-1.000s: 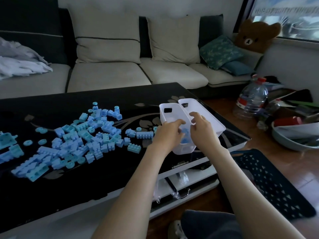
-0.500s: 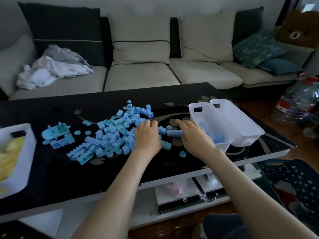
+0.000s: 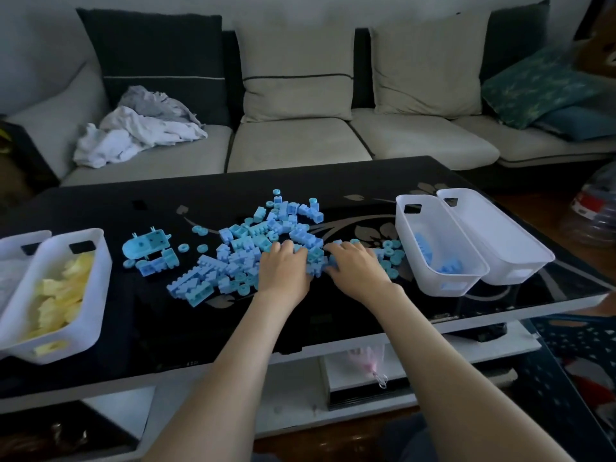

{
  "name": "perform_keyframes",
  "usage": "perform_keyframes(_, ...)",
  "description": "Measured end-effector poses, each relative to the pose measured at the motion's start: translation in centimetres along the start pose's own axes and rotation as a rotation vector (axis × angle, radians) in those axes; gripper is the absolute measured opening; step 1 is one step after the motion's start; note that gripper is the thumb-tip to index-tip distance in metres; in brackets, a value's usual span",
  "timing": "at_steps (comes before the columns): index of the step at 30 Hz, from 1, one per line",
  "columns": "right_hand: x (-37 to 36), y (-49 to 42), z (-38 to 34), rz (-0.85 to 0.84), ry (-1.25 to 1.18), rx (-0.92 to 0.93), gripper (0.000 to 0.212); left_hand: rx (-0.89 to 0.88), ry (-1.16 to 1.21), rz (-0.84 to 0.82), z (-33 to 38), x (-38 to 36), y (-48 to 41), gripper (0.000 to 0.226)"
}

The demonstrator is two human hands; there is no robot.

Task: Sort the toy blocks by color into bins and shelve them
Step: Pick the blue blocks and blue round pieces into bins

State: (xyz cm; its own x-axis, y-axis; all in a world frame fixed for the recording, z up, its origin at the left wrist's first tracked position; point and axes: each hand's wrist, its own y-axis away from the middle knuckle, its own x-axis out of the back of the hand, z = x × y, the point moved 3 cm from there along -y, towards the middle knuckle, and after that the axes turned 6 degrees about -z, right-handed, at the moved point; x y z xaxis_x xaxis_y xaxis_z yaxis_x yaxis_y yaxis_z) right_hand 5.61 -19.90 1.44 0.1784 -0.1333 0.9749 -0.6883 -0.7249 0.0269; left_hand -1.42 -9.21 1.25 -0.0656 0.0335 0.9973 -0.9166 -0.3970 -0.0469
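A heap of light blue toy blocks (image 3: 240, 251) lies mid-table on the black glass table (image 3: 173, 321). My left hand (image 3: 283, 271) and my right hand (image 3: 356, 271) rest palm down on the heap's right side, fingers curled over a cluster of blocks squeezed between them. To the right a white bin (image 3: 450, 289) holds some blue blocks; a second white bin (image 3: 510, 275) touching it looks empty. At the left edge a white bin (image 3: 83, 315) holds yellow blocks.
A larger blue boat-shaped piece (image 3: 146, 245) lies left of the heap. Another white bin (image 3: 13, 241) is cut off at the far left. A sofa (image 3: 296, 141) with crumpled cloths (image 3: 140, 131) runs behind the table. A shelf sits under the tabletop.
Both hands left the right-hand bin, moved left to the blue heap and closed in on a cluster of blocks. The view swung left, bringing the yellow bin in.
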Motion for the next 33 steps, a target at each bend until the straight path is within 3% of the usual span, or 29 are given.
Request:
perform_keyframes(16, -0.5, -0.8, -0.5, 0.014, -0.038, 0.028, 0.021, -0.094, 0.076, -0.016, 1.2, 0.0, -0.6, 0.027)
perform_keyframes(27, 2.4, 0.9, 1.1, 0.241, -0.273, -0.002, 0.022, -0.131, 0.101, 0.212, 2.9, 1.8, -0.4, 0.032)
perform_keyframes(33, 5.2, 3.4, 3.7, 0.410, -0.252, -0.059, 0.030, -0.219, 0.265, 0.310, 6.4, 2.9, -0.5, 0.036)
